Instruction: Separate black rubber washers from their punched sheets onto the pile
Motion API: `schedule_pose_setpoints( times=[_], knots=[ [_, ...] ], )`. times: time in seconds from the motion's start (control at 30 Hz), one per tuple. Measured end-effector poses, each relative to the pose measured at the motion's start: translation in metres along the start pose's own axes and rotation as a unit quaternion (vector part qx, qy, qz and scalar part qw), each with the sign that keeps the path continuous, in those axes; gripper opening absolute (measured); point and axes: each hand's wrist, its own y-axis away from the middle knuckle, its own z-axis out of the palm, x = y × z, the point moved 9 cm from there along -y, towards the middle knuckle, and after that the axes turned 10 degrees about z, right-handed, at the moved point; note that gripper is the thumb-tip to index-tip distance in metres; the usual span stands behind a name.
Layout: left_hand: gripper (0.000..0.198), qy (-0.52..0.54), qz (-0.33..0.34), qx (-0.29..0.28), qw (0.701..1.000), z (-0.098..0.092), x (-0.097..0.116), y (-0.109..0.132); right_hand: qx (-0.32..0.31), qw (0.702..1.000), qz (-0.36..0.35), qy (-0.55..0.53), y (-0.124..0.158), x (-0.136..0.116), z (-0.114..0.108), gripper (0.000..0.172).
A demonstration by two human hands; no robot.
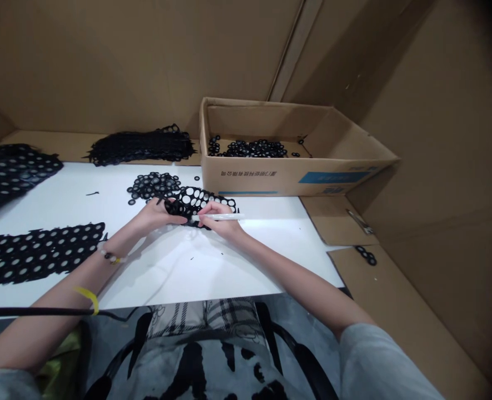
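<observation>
Peering in here, and the left hand's point(158, 214) fingertips are tough to pick out: they curl into the black edge of the punched sheet point(196, 201) and vanish against it. What tip the white stick point(220, 217) carries, I can't say; it's buried under the right hand point(217, 218). Off at nine o'clock a heap of sheets point(13, 172) is chopped by the frame edge.

Now the sheet itself: small, floppy, black, rubbery-looking, riddled with round holes that show the white table point(187, 261) through them. It sits at mid-table, just at six o'clock from the cardboard box point(287, 175). The left hand is closed on its near left edge, thumb on top. The right hand pinches the thin stick, lying flat and pointing toward three o'clock, knuckles resting on the sheet.

Just at eleven o'clock from the hands, a loose pile of rings point(154, 185), flat and black. More rings point(250, 148) cover the box floor. At eight o'clock, a long holed strip point(38, 253) with ragged edges lies flat. At twelve o'clock from the left hand, a stack point(141, 145) of black sheets.
</observation>
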Motion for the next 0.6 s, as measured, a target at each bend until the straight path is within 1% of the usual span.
schedule_pose_setpoints(
  times=[0.13, 0.23, 0.33, 0.43, 0.5, 0.6],
  knots=[
    [0.04, 0.006, -0.01, -0.007, 1.0, 0.002, -0.004, 0.0, 0.005, 1.0, -0.002, 0.016, -0.001, 0.002, 0.001, 0.006],
    [0.043, 0.02, -0.015, 0.019, 1.0, 0.0, -0.004, -0.001, 0.015, 1.0, -0.002, 0.011, 0.0, 0.001, 0.002, 0.008],
    [0.049, 0.031, -0.04, 0.044, 0.998, -0.002, -0.006, 0.001, 0.034, 0.999, 0.002, 0.017, 0.002, 0.0, 0.001, 0.009],
    [0.054, 0.02, -0.058, 0.065, 0.996, -0.005, -0.007, 0.003, 0.046, 0.999, 0.006, 0.017, 0.003, 0.0, 0.0, 0.009],
    [0.052, 0.008, -0.054, 0.067, 0.996, -0.006, -0.007, 0.003, 0.05, 0.999, 0.003, 0.015, 0.003, 0.0, -0.001, 0.01],
    [0.049, 0.022, -0.041, 0.05, 0.998, -0.003, -0.012, 0.001, 0.054, 0.998, 0.001, 0.013, 0.003, 0.0, -0.001, 0.011]
  ],
)
